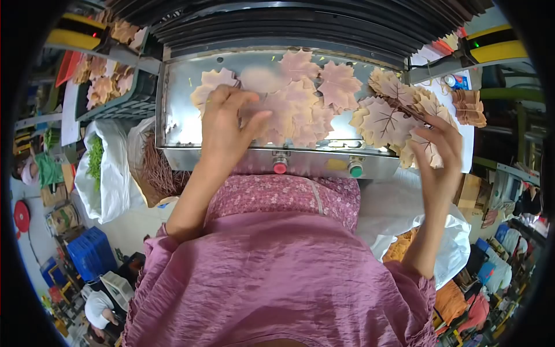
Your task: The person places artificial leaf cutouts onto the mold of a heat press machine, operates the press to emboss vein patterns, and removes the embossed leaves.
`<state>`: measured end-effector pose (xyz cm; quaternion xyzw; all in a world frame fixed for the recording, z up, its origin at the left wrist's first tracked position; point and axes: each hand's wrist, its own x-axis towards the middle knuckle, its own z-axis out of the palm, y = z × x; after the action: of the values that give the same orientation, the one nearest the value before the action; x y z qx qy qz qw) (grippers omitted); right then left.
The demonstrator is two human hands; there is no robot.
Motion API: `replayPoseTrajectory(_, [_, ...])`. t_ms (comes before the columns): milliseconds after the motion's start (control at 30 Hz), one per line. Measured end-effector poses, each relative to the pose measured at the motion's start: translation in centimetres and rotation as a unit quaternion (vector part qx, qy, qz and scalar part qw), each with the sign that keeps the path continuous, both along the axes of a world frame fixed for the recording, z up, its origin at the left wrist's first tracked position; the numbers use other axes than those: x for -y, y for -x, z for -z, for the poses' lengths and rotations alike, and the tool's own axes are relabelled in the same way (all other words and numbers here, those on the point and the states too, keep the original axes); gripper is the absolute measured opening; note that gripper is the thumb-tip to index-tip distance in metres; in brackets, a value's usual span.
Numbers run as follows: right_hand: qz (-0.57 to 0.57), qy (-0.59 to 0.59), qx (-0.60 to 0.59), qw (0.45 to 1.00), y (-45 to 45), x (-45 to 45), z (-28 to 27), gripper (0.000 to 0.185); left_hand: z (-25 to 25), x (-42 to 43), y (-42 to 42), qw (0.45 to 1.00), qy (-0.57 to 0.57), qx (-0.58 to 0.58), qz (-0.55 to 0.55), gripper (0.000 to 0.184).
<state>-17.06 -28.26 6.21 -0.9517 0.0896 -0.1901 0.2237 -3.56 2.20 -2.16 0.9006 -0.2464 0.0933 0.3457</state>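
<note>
My left hand (225, 118) is over the left part of a shiny metal plate (182, 127), thumb and forefinger apart. Its other fingers curl in front of a pale artificial maple leaf (209, 87); whether they touch it is hidden. Beside it, a pinkish shape is smeared by motion. Several more pinkish maple leaves (295, 110) overlap in the middle of the plate. To the right, my right hand (440, 141) has its fingers spread at the edge of a pile of veined leaves (387, 118) with brown stems. Its fingertips are close to the stems.
Black ribbed bellows (289, 26) span the back of the machine. A red button (280, 168) and a green button (355, 171) are on its front. A dark basket (118, 98) of leaves stands left, above bags of green sprigs (95, 159) and brown stems (162, 170).
</note>
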Motion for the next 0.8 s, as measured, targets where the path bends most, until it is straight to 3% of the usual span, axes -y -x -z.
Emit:
replayPoseTrajectory(100, [-0.122,-0.035,0.01,0.992,-3.3,-3.7,1.8,0.023,0.8,-0.4,-0.7,0.998,-0.037,0.044,-0.013,0.023])
replayPoseTrajectory(233, [-0.177,-0.048,0.008,0.983,-6.0,-6.6,3.4,0.022,1.6,-0.3,-1.5,0.991,-0.08,0.1,0.03,0.023])
replayPoseTrajectory(367, [-0.188,-0.135,0.013,0.973,-9.9,-8.9,5.0,0.025,-1.0,-0.7,-1.5,0.998,0.024,-0.065,0.0,0.022])
replayPoseTrajectory(567, [-0.183,-0.107,0.005,0.977,-15.3,-11.5,8.5,0.029,-0.3,-0.9,-3.1,0.998,0.031,-0.058,-0.014,0.019])
replayPoseTrajectory(700, [-0.22,-0.174,0.0,0.96,-16.5,-11.7,9.9,0.024,-1.0,-0.3,-2.9,0.995,0.002,-0.096,-0.04,0.013])
replayPoseTrajectory(767, [-0.257,-0.244,-0.004,0.935,-15.6,-10.6,8.0,0.011,-0.8,-0.4,-3.0,0.994,0.02,-0.102,-0.016,0.012])
replayPoseTrajectory(800, [-0.241,-0.398,-0.019,0.885,-14.2,-10.0,7.0,0.01,-0.7,-0.8,-3.0,0.994,0.039,-0.104,0.001,0.011])
